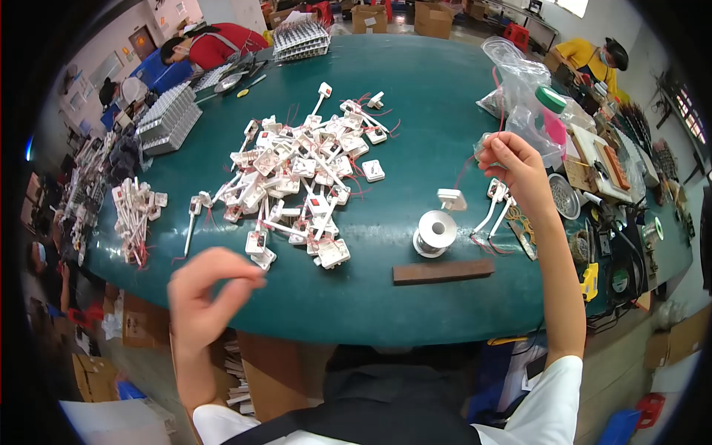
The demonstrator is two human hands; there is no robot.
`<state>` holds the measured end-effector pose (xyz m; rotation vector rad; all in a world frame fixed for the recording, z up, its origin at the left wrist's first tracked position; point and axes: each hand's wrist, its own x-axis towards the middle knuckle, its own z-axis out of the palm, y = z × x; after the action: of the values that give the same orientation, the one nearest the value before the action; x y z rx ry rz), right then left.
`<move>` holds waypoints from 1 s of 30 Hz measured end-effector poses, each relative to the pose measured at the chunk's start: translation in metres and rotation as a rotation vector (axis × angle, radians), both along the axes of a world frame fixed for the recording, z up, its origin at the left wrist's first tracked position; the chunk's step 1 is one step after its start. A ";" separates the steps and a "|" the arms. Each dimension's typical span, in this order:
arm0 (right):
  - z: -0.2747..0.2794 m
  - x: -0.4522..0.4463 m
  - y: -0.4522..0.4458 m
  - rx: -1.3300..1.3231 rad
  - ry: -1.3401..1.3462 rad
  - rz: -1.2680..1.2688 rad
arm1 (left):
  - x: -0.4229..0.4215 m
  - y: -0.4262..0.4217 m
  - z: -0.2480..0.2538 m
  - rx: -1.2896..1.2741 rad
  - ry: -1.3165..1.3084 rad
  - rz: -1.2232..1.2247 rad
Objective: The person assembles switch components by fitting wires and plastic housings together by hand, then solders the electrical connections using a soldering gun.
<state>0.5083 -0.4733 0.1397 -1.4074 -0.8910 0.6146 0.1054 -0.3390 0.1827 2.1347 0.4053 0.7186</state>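
My right hand [515, 167] is raised over the right side of the table, thumb and fingers pinched on a thin red wire [498, 96]. The wire rises above the fingers, and a fainter length runs down toward a small white plastic part [451, 199], which seems to hang from it. My left hand [211, 297] is at the front left of the table, blurred, thumb and forefinger closed together. Whatever it may hold is too small to make out. Just beyond it lies a large pile of white plastic parts [297, 167] with stems and red wires.
A solder spool [435, 234] stands behind a brown bar [443, 272]. A smaller bundle of white parts [136, 215] lies left. White racks [169, 119] stand at the back left. Plastic bags [519, 74] and tools crowd the right. Two co-workers [222, 48] [593, 59] sit across the table.
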 end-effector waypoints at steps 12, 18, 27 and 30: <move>-0.017 -0.158 -0.073 0.275 -0.944 0.426 | 0.130 -0.050 -0.107 -1.720 -0.148 -0.410; -0.051 -0.168 -0.094 0.220 -0.934 0.264 | 0.124 -0.057 -0.112 -1.505 -0.073 -0.329; -0.079 -0.150 -0.090 -0.083 -0.851 0.006 | 0.116 -0.076 -0.122 -1.120 0.332 -0.322; -0.110 -0.148 -0.092 -0.182 -0.854 0.034 | 0.109 -0.082 -0.137 -0.206 0.199 -0.125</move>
<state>0.3607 -0.5648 0.0300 -1.8555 -1.5532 0.0874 0.2139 -0.4209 0.0456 2.0204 0.4276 0.3777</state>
